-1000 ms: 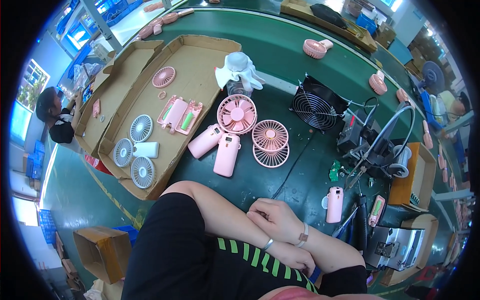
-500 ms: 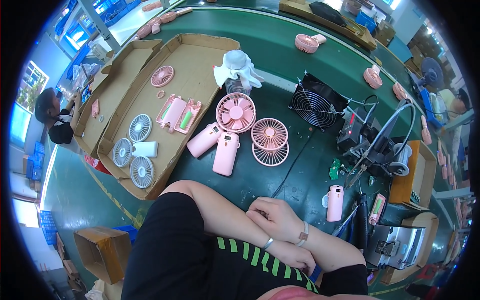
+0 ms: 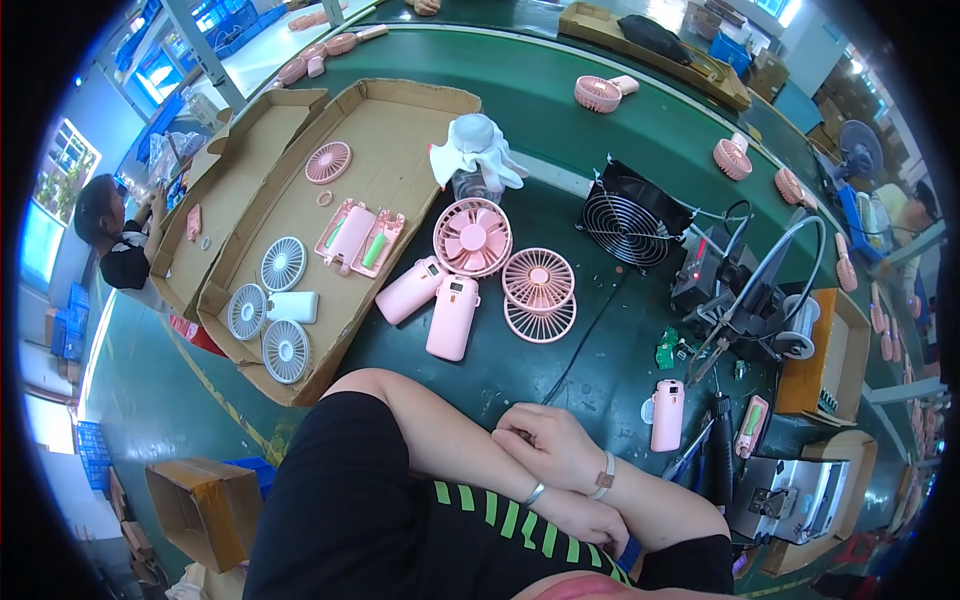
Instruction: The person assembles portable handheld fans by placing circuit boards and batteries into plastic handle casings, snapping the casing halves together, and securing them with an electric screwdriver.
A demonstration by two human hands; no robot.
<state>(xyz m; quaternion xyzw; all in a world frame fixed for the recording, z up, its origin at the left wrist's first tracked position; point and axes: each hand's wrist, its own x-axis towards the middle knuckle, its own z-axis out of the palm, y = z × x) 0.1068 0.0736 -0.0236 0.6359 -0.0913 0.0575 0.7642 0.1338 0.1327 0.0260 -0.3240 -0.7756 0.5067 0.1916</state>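
The person's arms are folded at the near edge of the dark green desk (image 3: 600,110). The right hand (image 3: 550,445) lies on top of the left forearm, its fingers curled loosely inward with nothing in them. The left hand (image 3: 592,522) is tucked under the right forearm, and I cannot tell whether it is open or closed, though nothing shows in it.

The thing nearest the hands is a small pink rectangular plastic fan body (image 3: 667,415), lying flat just to the right of the right hand and apart from it. Further up the desk lie two more pink plastic fan bodies (image 3: 452,317) side by side. Beside them are a round pink fan head with blades (image 3: 472,237) and a round pink grille (image 3: 538,278) overlapping a paler one. A black-handled tool (image 3: 715,460) lies just right of the near fan body, among wires and a small green circuit board (image 3: 666,350).

Judging from this pose, the hands are idle. Any reach would need the arms uncrossed first, right hand lifting off, and the clutter on the right calls for a careful approach from above.

A brown cardboard tray (image 3: 400,100) on the left holds white round fan heads (image 3: 283,263).
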